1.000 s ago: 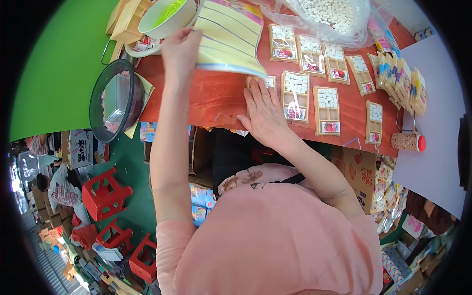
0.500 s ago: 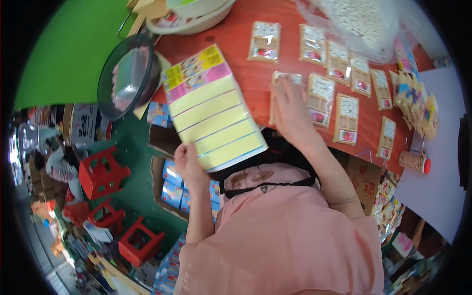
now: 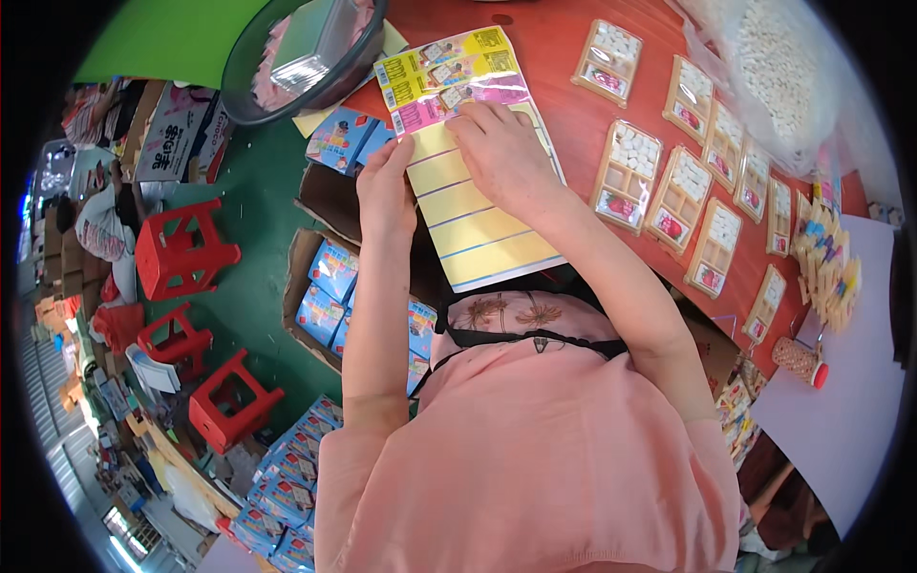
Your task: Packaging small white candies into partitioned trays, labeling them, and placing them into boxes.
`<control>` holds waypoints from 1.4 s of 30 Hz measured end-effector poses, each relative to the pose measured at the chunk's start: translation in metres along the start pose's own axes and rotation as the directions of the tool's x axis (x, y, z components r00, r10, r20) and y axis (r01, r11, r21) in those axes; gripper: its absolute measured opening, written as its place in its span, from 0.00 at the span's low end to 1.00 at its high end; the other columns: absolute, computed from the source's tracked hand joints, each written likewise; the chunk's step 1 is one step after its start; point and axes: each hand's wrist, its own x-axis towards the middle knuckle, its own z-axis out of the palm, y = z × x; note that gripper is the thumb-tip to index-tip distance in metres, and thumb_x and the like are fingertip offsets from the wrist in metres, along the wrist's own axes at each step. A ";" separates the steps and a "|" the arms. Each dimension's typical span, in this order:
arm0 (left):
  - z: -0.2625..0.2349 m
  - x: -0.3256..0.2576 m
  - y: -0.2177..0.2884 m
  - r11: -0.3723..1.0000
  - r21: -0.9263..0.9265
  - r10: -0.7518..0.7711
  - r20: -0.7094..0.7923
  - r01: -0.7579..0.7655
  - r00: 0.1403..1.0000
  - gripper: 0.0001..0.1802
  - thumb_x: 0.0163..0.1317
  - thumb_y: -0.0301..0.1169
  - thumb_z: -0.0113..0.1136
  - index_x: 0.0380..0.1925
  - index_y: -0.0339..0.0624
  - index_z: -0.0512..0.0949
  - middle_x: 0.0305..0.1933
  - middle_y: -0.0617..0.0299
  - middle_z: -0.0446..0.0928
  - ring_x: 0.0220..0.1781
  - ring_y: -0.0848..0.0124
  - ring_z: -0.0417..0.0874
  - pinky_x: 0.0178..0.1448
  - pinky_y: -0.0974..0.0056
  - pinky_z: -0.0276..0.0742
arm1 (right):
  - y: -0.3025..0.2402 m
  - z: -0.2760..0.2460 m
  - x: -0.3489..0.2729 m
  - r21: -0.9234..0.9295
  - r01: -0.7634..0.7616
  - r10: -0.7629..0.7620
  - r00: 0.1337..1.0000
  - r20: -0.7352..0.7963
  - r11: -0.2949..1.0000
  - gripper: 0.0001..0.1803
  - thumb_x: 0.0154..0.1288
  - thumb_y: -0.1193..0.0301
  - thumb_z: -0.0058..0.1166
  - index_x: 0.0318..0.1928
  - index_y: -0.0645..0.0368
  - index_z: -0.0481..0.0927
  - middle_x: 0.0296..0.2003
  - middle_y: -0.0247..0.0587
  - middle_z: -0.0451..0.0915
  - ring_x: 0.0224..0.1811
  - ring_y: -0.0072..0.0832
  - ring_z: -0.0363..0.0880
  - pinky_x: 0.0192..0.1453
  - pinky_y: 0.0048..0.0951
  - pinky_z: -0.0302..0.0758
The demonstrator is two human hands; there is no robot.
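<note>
A sheet of stickers (image 3: pixel 492 229) lies tilted over the table's near edge, with yellow and pink labels at its far end and bare pale-yellow backing nearer me. My left hand (image 3: pixel 387 181) is closed at its left edge, beside the pink label, thumb against the fingers. Across the pink label (image 3: pixel 420 115) rests my right hand (image 3: pixel 506 158), fingers curled and thumb hidden; whether the label's edge is lifted cannot be seen. To the right, a small compartment tray (image 3: pixel 626 177) holds white pieces and has a strawberry picture. Several similar trays stand around it.
On the red table (image 3: pixel 564 124), a clear bag of white pieces (image 3: pixel 774 76) sits far right, near a capped jar (image 3: pixel 800 363). A dark basin (image 3: pixel 320 105) stands far left. Below are an open carton (image 3: pixel 304 258) of blue boxes and red stools (image 3: pixel 186 253).
My right hand has left a tray and come left onto the sheet's labels. My left hand has moved from the sheet's near end up along its left edge. The view has shifted.
</note>
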 end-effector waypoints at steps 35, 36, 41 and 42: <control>-0.008 -0.024 0.053 0.552 0.578 0.435 0.415 -0.601 0.799 0.04 0.62 0.17 0.61 0.37 0.29 0.81 0.31 0.60 0.76 0.30 0.75 0.74 0.38 0.69 0.72 | -0.031 0.005 0.039 -0.025 0.323 -0.323 0.934 -0.152 0.946 0.10 0.56 0.75 0.64 0.38 0.60 0.79 0.35 0.39 0.80 0.36 0.36 0.83 0.38 0.33 0.83; -0.010 -0.024 0.053 0.595 0.536 0.430 0.418 -0.599 0.800 0.04 0.62 0.17 0.62 0.37 0.29 0.81 0.31 0.62 0.75 0.31 0.78 0.73 0.38 0.71 0.71 | -0.031 0.005 0.040 -0.023 0.326 -0.326 0.933 -0.152 0.945 0.10 0.56 0.75 0.64 0.38 0.60 0.79 0.35 0.39 0.80 0.36 0.36 0.83 0.38 0.33 0.83; -0.012 -0.024 0.052 0.691 0.492 0.360 0.401 -0.530 0.842 0.04 0.63 0.19 0.63 0.37 0.28 0.81 0.31 0.65 0.76 0.32 0.80 0.73 0.38 0.72 0.71 | -0.028 0.002 0.046 0.180 0.266 -0.222 0.948 -0.229 0.947 0.07 0.58 0.77 0.63 0.37 0.60 0.80 0.32 0.42 0.81 0.33 0.38 0.83 0.36 0.33 0.82; -0.011 -0.024 0.052 0.704 0.474 0.360 0.404 -0.529 0.841 0.04 0.64 0.19 0.63 0.38 0.28 0.81 0.32 0.65 0.76 0.32 0.80 0.73 0.38 0.72 0.71 | -0.027 0.001 0.047 0.178 0.267 -0.224 0.947 -0.229 0.947 0.07 0.58 0.77 0.63 0.37 0.60 0.80 0.32 0.42 0.81 0.33 0.38 0.83 0.36 0.33 0.82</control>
